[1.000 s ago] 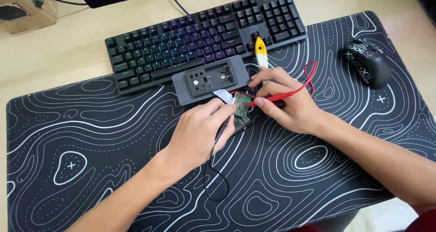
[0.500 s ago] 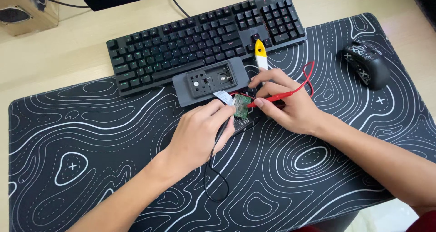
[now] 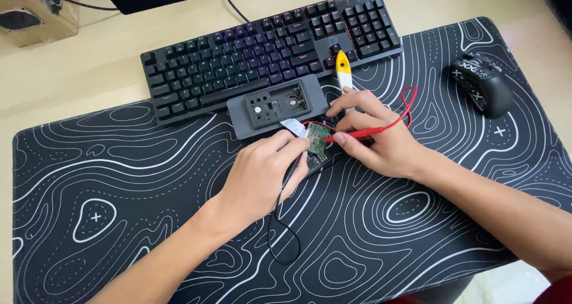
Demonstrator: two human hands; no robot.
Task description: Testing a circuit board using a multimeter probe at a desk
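Observation:
A small green circuit board [image 3: 317, 138] lies on the black desk mat [image 3: 119, 209], just in front of an opened grey device case [image 3: 277, 106]. My left hand [image 3: 265, 173] grips a black probe whose black lead [image 3: 280, 232] loops toward me, its tip at the board. My right hand [image 3: 375, 134] pinches a red probe [image 3: 357, 133] that points left onto the board; its red wire [image 3: 408, 104] arcs behind the hand. A white ribbon cable [image 3: 293, 125] runs from the case to the board.
A black backlit keyboard [image 3: 262, 48] sits behind the case. A yellow and white tool [image 3: 343, 72] lies beside my right hand. A black mouse [image 3: 484, 83] rests at the right of the mat. A monitor base and a cardboard box [image 3: 36, 12] stand at the back.
Both hands stay at the circuit board with the probes. Only the view has shifted slightly.

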